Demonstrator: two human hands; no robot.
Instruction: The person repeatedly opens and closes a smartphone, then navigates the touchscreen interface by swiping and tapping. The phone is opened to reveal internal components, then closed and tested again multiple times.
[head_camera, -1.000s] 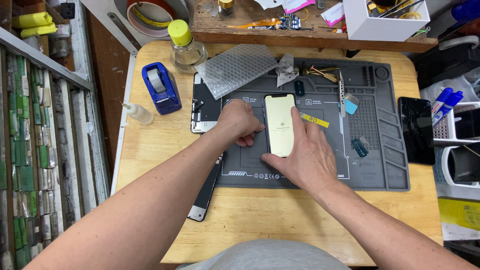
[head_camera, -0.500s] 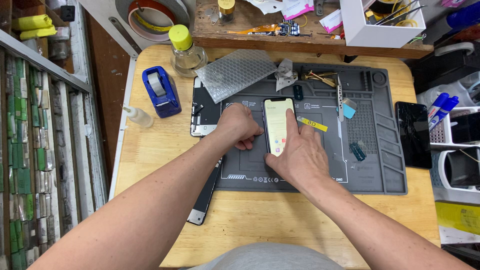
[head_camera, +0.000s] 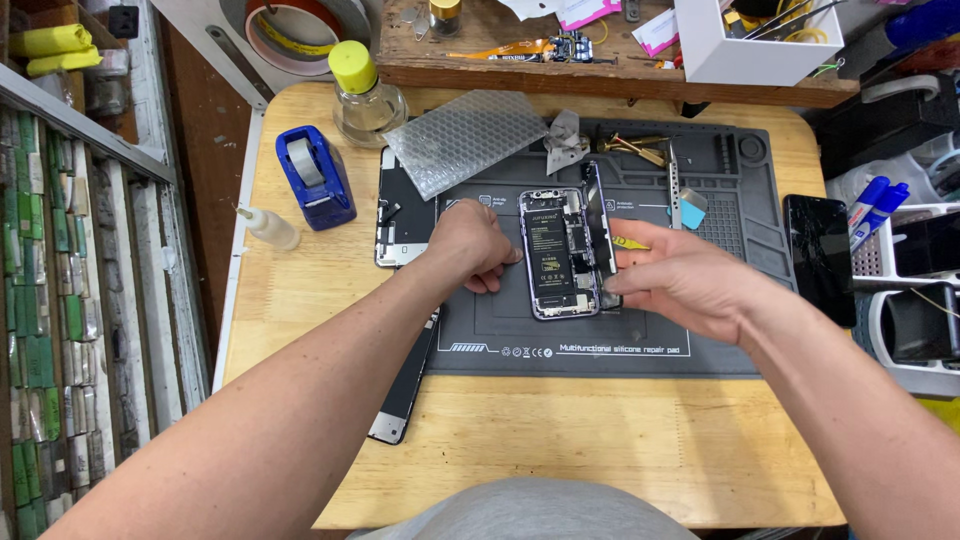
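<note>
An opened phone body (head_camera: 556, 252) lies on the grey repair mat (head_camera: 620, 340), its battery and boards showing. My left hand (head_camera: 470, 243) rests closed against the phone's left edge, steadying it. My right hand (head_camera: 685, 282) grips the phone's screen panel (head_camera: 598, 232), which stands on edge along the body's right side, swung open like a book cover. A yellow pick (head_camera: 632, 243) lies just beyond my right fingers.
A blue tape dispenser (head_camera: 315, 177), a small dropper bottle (head_camera: 268, 226) and a yellow-capped glass bottle (head_camera: 364, 98) stand at the left. Bubble wrap (head_camera: 465, 140), tweezers (head_camera: 635, 147), a metal spudger (head_camera: 674, 188), loose screens (head_camera: 402, 380) and a dark phone (head_camera: 818, 255) surround the mat.
The screen lay flat on the phone under my right hand. It has now swung up onto its right edge, exposing the phone's insides. My left hand stayed at the left edge.
</note>
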